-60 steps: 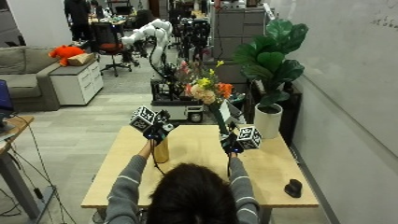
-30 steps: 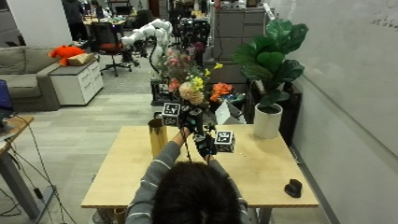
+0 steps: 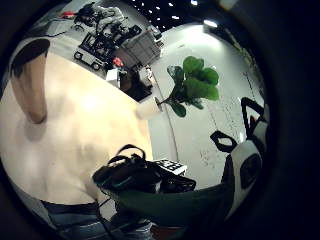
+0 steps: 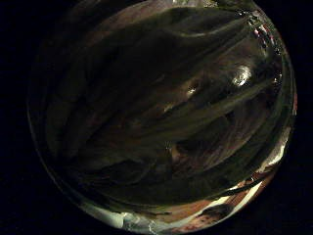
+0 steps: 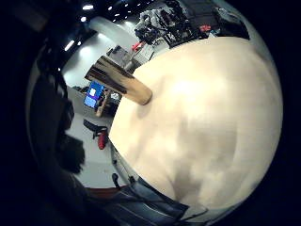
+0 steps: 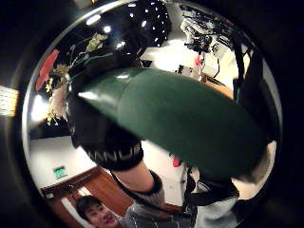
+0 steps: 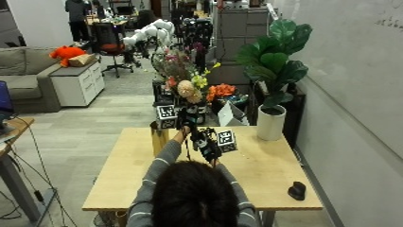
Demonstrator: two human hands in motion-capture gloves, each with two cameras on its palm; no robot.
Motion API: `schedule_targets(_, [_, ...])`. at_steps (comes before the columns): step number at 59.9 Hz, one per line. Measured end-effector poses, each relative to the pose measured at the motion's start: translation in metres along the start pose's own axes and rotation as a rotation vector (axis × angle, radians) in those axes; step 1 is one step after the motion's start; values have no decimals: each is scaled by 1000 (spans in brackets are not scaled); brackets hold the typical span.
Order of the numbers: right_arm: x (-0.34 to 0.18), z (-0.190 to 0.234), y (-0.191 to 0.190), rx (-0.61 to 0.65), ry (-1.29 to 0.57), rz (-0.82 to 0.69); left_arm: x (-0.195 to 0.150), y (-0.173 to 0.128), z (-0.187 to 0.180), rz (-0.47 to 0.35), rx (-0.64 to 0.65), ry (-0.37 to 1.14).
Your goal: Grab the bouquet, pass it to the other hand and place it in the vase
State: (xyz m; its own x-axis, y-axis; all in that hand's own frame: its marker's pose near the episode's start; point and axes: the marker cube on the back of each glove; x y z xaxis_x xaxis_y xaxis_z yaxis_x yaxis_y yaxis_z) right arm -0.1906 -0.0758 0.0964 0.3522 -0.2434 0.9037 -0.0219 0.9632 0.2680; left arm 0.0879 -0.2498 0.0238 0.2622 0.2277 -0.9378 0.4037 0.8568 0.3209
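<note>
- Fingers of the left hand [image 7: 186, 118] gripped the upright bouquet [image 7: 188, 89]; right hand's [image 7: 207, 147] fingers I couldn't tell.
- Vase [image 7: 157, 138] stood just left.

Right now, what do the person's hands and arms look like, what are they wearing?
Both hands wear black gloves: the left hand and the right hand. In the right thumb side palm view the left glove's cuff carries pale lettering. Both arms are in long grey sleeves with thin pale stripes.
</note>
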Motion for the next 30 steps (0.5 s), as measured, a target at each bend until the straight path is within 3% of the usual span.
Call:
schedule_targets(3, [-12,-2,-1,-42,-98,-90,12,-4,-13,16,24,-30])
schedule_targets(7, [-5,-14,-11,10,1,-198,32,-9,-30,39,56,-42])
schedule_targets(19, [-8,-36,-17,50,-36,-83,66,-42,-71,124,260,-153])
schedule_targets(25, [7,-43,-29,77,50,-107,80,-54,-86,137,322,-195])
schedule_targets(30, [7,-43,-29,62,4,-105,89,-60,-99,149,368,-226])
